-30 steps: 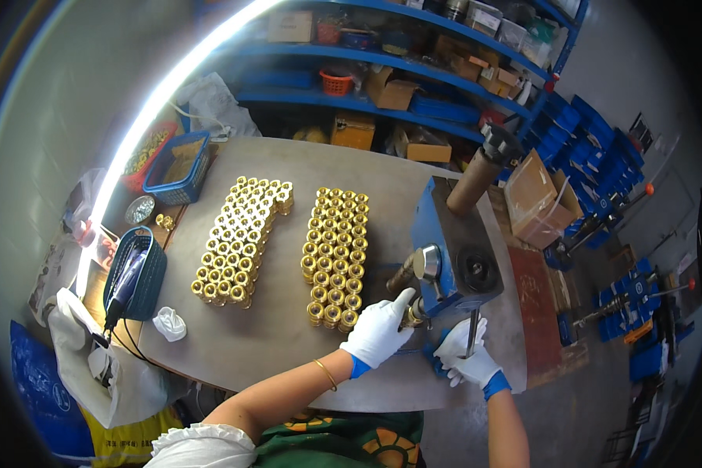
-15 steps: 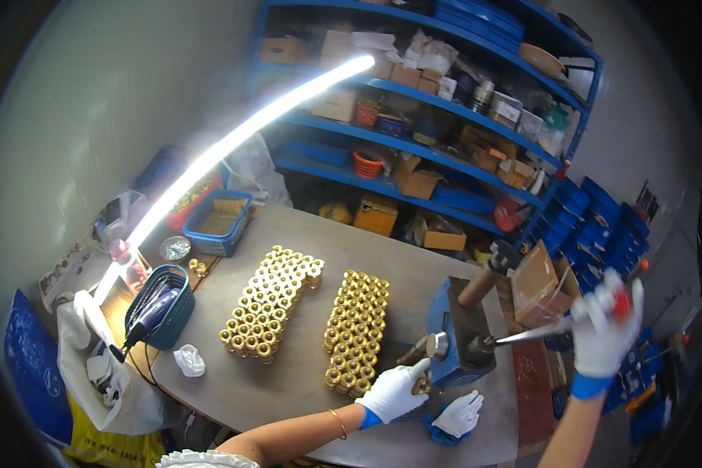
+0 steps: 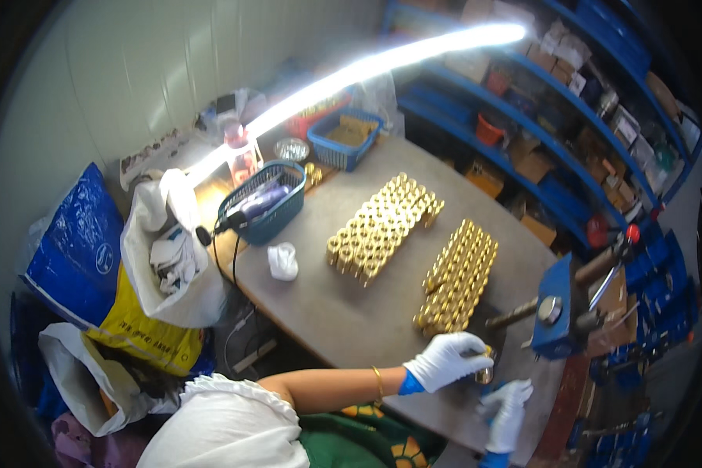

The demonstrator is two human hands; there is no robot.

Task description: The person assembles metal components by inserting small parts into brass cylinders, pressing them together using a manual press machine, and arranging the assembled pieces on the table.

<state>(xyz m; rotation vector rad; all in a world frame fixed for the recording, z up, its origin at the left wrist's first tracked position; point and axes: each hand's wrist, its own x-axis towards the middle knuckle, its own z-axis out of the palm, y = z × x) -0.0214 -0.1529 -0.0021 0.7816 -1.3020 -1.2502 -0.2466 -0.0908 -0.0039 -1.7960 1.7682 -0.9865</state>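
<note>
My left hand (image 3: 447,359), in a white glove, is closed around a small brass fitting (image 3: 485,374) at the table's near edge, just in front of the blue bench press (image 3: 558,309). Close beside the fitting, a little lower and to the right, is my gloved right hand (image 3: 508,409); its fingers are loosely apart and I see nothing in it. Two blocks of upright brass fittings stand on the grey table (image 3: 343,312): one in the middle (image 3: 382,227), and one nearer the press (image 3: 458,277).
The press has a lever with a red knob (image 3: 630,232). A teal basket (image 3: 261,204), a blue tray (image 3: 345,137) and a white rag (image 3: 282,260) sit at the table's left. Bags (image 3: 132,273) lie on the floor to the left, and blue shelves (image 3: 569,86) stand behind.
My right hand has come down from the press lever to the table edge beside my left hand. The view has swung left. My left hand stays by the press with a fitting.
</note>
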